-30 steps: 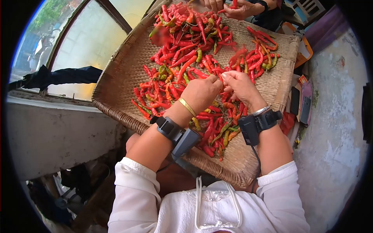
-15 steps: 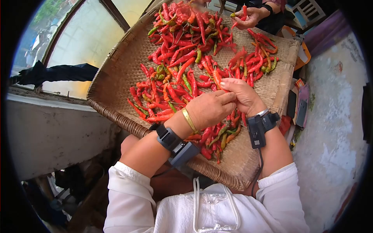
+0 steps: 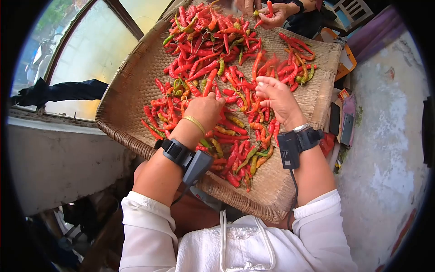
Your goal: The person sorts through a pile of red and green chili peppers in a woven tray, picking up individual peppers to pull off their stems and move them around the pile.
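Observation:
My left hand [image 3: 206,113] is down among the red chili peppers [image 3: 233,156] in the middle of a woven basket tray [image 3: 131,95]. Its fingers are curled together, and their tips are hidden, so what they grip does not show. A long red chili [image 3: 210,81] lies just beyond its knuckles. My right hand [image 3: 278,100] hovers over the tray's right part, fingers parted and nothing in them. Just past its fingertips is a long orange-red chili [image 3: 257,65]. Some of the peppers around both hands are green or yellowish.
Another person's hand [image 3: 274,16] holds a chili at the tray's far edge, with that person's second hand [image 3: 247,5] beside it. A large chili heap lies at the back. A window [image 3: 95,54] and ledge stand left; a stained wall [image 3: 385,127] rises right.
My hands, together around an orange-red chili before, have separated. The left moved left into the peppers; the right opened and no longer holds the chili. The other person's second hand came into view.

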`<state>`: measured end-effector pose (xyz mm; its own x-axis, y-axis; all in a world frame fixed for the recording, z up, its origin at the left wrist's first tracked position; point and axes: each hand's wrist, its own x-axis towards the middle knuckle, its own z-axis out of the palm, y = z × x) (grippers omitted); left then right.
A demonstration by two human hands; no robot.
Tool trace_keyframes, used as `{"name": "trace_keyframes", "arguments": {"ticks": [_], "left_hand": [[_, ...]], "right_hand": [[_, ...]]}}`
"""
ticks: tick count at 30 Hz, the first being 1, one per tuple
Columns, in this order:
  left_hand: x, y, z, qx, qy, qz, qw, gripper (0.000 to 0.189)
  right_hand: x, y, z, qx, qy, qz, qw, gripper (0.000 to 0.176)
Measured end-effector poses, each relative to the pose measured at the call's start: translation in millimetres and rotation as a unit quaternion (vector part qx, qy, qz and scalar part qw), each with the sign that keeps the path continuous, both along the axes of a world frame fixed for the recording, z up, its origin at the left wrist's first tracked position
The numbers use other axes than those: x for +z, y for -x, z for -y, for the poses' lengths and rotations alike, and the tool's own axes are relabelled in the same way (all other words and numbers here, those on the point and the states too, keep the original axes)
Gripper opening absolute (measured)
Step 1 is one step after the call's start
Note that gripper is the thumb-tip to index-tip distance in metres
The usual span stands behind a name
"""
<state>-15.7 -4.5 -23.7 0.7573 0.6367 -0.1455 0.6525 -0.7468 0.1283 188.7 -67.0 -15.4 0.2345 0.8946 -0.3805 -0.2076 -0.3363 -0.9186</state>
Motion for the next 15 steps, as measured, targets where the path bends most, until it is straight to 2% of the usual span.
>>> {"name": "trace_keyframes", "arguments": {"ticks": [2,4,8,9,11,12,14,15], "left_hand": [[2,-6,1,0.001,0.026,-0.010,1.000,0.025],[0,-8,1,-0.007,0.032,-0.004,0.999,0.031],[-10,-9,-2,-0.056,0.024,-0.020,0.998,0.027],[-11,-9,-2,-0.071,0.034,0.010,0.997,0.026],[-10,-11,1,-0.089,0.053,0.054,0.993,0.025],[-9,-13,2,-0.093,0.046,0.058,0.993,0.025],[-11,-15,7,-0.104,0.056,0.050,0.992,0.026],[-13,-15,8,-0.105,0.044,0.052,0.992,0.025]], "right_hand": [[-34,-3,-4,0.094,-0.035,0.237,0.966,0.032],[-19,11,2,0.128,-0.056,0.494,0.858,0.031],[-14,20,7,0.232,-0.055,0.578,0.781,0.026],[-12,21,6,0.229,-0.059,0.579,0.780,0.026],[-7,21,4,0.216,-0.018,0.519,0.827,0.031],[-6,21,3,0.211,-0.021,0.524,0.825,0.031],[-14,22,-1,0.085,-0.175,0.644,0.740,0.038],[-18,21,-4,0.098,-0.185,0.650,0.730,0.044]]}}
